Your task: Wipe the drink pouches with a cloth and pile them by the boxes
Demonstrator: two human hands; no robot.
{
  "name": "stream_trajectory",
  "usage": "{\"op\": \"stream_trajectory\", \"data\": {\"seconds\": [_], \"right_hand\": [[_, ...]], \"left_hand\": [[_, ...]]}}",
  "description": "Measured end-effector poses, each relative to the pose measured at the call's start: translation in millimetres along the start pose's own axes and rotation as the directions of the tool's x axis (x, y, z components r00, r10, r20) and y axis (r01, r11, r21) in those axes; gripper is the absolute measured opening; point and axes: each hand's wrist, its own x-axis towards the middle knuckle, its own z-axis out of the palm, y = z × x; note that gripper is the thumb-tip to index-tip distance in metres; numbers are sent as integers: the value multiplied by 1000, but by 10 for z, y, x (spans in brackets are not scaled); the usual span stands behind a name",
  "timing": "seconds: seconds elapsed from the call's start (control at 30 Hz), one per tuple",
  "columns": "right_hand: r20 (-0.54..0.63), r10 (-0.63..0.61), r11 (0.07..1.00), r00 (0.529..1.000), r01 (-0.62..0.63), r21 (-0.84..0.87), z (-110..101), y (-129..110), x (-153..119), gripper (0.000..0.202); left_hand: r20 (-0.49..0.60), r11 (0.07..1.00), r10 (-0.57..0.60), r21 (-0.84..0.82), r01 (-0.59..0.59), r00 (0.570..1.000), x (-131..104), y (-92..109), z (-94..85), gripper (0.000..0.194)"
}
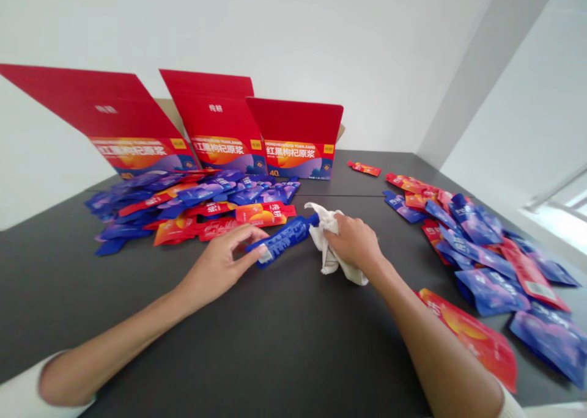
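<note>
Between thumb and fingers, my left hand (pixel 228 256) grips the lower end of a blue pouch (pixel 285 239), which lies slantwise just above the dark table (pixel 275 351). A crumpled white cloth (pixel 328 247) is bunched in my right hand (pixel 352 241), whose fingers are closed on it. The cloth meets the narrow spout end of the blue pouch and hides its tip. Just behind the pouch, a red-and-orange pouch (pixel 261 214) lies at the edge of a mixed heap of blue and red pouches (pixel 202 192).
Three red cartons (pixel 144 152), (pixel 227 152), (pixel 298 158) stand with lids raised along the back. Loose blue and red pouches (pixel 486 247) spread over the right side, with a large red pouch (pixel 472 335) near my right forearm. One small red pouch (pixel 364 168) lies at the back.
</note>
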Motion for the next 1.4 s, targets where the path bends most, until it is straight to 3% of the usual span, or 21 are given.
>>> {"op": "stream_trajectory", "data": {"seconds": [0.07, 0.1, 0.17, 0.27, 0.37, 0.53, 0.63, 0.73, 0.9, 0.97, 1.07, 1.13, 1.27, 1.3, 1.4], "right_hand": [[-43, 53, 997, 998, -50, 62, -55, 53, 10, 34], [-68, 75, 994, 995, -69, 84, -79, 64, 11, 34], [-98, 110, 988, 989, -98, 118, -114, 67, 12, 34], [-89, 155, 977, 984, -140, 159, -134, 45, 13, 37], [-79, 111, 983, 991, -98, 157, -110, -29, -22, 37], [44, -213, 974, 976, 209, 91, 17, -256, -151, 33], [88, -212, 977, 973, 211, 22, 95, -365, -194, 33], [46, -195, 981, 980, 195, 0, 146, -463, -233, 30], [-12, -427, 903, 904, 427, 40, 178, -552, -272, 30], [-4, -367, 930, 930, 367, 32, 173, -501, -228, 29], [16, -174, 985, 985, 174, -3, 158, -421, -167, 31], [28, -202, 979, 979, 202, -2, 154, -434, -181, 32], [47, -468, 884, 883, 466, 40, 155, -509, -252, 32], [48, -459, 889, 887, 458, 29, 152, -501, -251, 31], [31, -271, 961, 962, 272, -43, 136, -433, -218, 29]], "left_hand": [[-111, 979, 135, 165, -116, 985, -21, 0, -48, 19], [-101, 960, 202, 218, -176, 974, -32, -9, -54, 18], [39, 922, 286, 260, -286, 957, -52, -34, -33, 20], [280, 910, 289, 216, -353, 915, -66, -54, 32, 24], [339, 949, 195, 173, -265, 920, -66, -45, 77, 18], [217, 981, 20, 185, -62, 976, -35, -83, 123, 43], [182, 984, -64, 175, 31, 981, 11, -124, 152, 56], [196, 989, -117, 112, 97, 974, 56, -144, 181, 61], [239, 995, -104, 30, 100, 965, 80, -138, 238, 50], [220, 994, -105, 24, 102, 970, 73, -113, 255, 55], [199, 992, -124, 24, 121, 972, 62, -61, 275, 72], [217, 990, -140, 15, 140, 966, 59, -39, 290, 74], [256, 989, -137, -28, 148, 957, 61, -46, 312, 67], [248, 989, -138, -24, 148, 959, 59, -48, 312, 69], [202, 989, -145, 27, 142, 969, 44, -27, 302, 82]]}}
